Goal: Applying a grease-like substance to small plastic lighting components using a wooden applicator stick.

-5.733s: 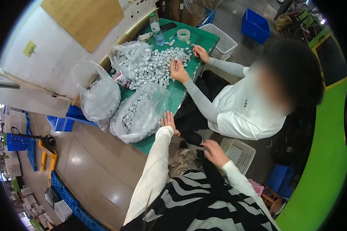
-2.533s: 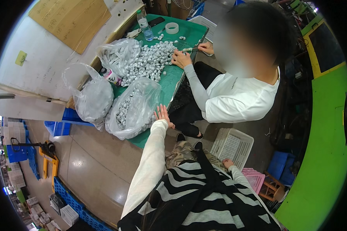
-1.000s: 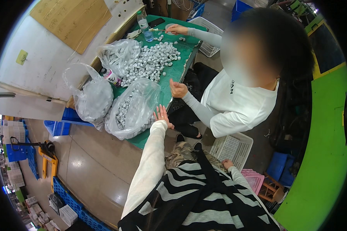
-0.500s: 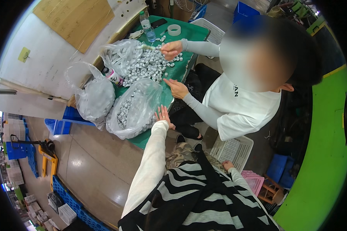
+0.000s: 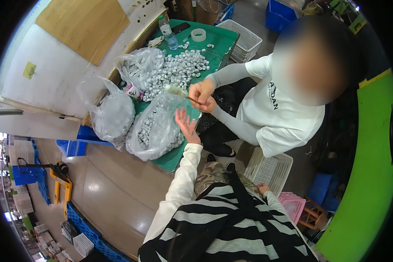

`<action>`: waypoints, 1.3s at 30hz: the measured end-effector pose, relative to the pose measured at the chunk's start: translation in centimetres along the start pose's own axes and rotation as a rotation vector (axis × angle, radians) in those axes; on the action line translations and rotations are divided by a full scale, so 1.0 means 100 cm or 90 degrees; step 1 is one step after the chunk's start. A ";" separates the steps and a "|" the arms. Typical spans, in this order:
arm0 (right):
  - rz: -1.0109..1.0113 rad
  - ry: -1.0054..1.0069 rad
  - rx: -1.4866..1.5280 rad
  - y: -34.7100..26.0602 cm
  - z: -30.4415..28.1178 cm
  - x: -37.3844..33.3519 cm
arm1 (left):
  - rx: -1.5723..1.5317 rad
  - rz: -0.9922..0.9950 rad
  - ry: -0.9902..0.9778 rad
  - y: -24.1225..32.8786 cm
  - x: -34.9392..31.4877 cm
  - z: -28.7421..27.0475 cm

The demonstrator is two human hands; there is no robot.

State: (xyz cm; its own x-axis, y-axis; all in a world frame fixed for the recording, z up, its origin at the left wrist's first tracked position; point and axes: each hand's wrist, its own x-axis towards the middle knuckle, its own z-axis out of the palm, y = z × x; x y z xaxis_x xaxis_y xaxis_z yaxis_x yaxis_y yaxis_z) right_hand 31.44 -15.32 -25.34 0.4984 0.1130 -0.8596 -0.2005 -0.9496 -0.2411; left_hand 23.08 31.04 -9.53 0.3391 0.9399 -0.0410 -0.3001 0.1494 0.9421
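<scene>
My left hand (image 5: 187, 125) is raised beside the table's near edge, palm up, fingers spread, with nothing in it. Just left of it is a clear plastic bag (image 5: 159, 139) full of small white-and-grey pieces. My right hand (image 5: 263, 188) hangs low by my side above a white crate; its fingers are too hidden to read. Facing me, a seated co-worker holds a thin brown-handled brush (image 5: 176, 91) with pale bristles, both of their hands together on its handle. A heap of small white-and-grey pieces (image 5: 179, 65) lies beyond on the table.
The green table (image 5: 214, 39) also bears a water bottle (image 5: 168, 32), a tape roll (image 5: 198, 35), a pink-and-white bottle (image 5: 132, 90) and more plastic bags (image 5: 111, 115). White crates (image 5: 270, 172) and a pink basket (image 5: 292, 205) stand on the floor. A yellow pallet jack (image 5: 62, 187) is at left.
My left hand has lifted from beside the bag and turned palm up. The co-worker's hands have come together on the brush, which has moved nearer to me. My view has shifted slightly.
</scene>
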 end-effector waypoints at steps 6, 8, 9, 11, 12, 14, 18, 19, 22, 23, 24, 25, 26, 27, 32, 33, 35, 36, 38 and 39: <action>-0.041 -0.008 -0.066 -0.008 0.002 0.009 | 0.084 0.143 -0.119 0.071 0.006 0.057; -0.056 0.000 -0.048 -0.016 0.003 0.010 | 0.224 0.374 -0.090 0.061 0.015 0.054; -0.072 0.025 -0.055 -0.011 0.004 0.012 | 0.221 0.374 -0.102 0.062 0.012 0.057; -0.087 0.049 -0.055 -0.003 0.007 0.015 | 0.130 0.199 -0.111 0.078 -0.005 0.058; -0.125 0.056 -0.056 -0.003 0.007 0.018 | 0.130 0.201 -0.118 0.090 -0.012 0.059; -0.163 0.058 -0.055 -0.010 0.009 0.012 | 0.157 0.318 -0.277 0.115 -0.029 0.059; -0.448 -0.012 0.133 -0.093 -0.006 -0.041 | -0.099 0.118 -0.451 0.134 -0.057 0.071; -0.522 -0.055 0.192 -0.125 -0.011 -0.067 | -0.086 0.112 -0.447 0.138 -0.065 0.072; -0.698 -0.111 0.248 -0.216 -0.045 -0.162 | -0.055 0.118 -0.487 0.139 -0.073 0.073; -0.697 -0.109 0.252 -0.232 -0.054 -0.187 | -0.046 0.121 -0.507 0.140 -0.076 0.075; -0.728 -0.122 0.298 -0.245 -0.060 -0.206 | -0.039 0.124 -0.528 0.141 -0.078 0.078; -0.760 -0.138 0.344 -0.254 -0.064 -0.222 | 0.014 0.136 -0.547 0.144 -0.079 0.079; -0.762 -0.141 0.345 -0.262 -0.067 -0.234 | 0.017 0.138 -0.546 0.147 -0.082 0.079; -0.777 -0.178 0.378 -0.267 -0.069 -0.245 | 0.058 0.156 -0.570 0.149 -0.085 0.079; -0.837 -0.263 0.381 -0.263 -0.066 -0.253 | 0.278 0.242 -0.676 0.146 -0.107 0.080; -0.819 -0.259 0.355 -0.260 -0.066 -0.255 | 0.292 0.241 -0.703 0.143 -0.114 0.081; -0.772 -0.242 0.392 -0.247 -0.061 -0.250 | 0.299 0.198 -0.755 0.130 -0.129 0.081; -0.723 -0.223 0.431 -0.238 -0.057 -0.243 | 0.298 0.196 -0.761 0.119 -0.136 0.081; -0.712 -0.213 0.385 -0.215 -0.057 -0.223 | 0.378 0.158 -0.739 0.102 -0.151 0.076; -0.695 -0.170 0.388 -0.206 -0.059 -0.223 | 0.432 0.133 -0.744 0.098 -0.159 0.073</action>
State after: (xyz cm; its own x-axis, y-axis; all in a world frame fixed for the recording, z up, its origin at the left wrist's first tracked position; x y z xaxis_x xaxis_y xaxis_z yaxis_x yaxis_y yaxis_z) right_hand 29.45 0.02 1.45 0.4779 0.8684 -0.1319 -0.1834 -0.0482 -0.9819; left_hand 21.30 15.31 2.77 0.9921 0.0702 0.1040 -0.0605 -0.4586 0.8866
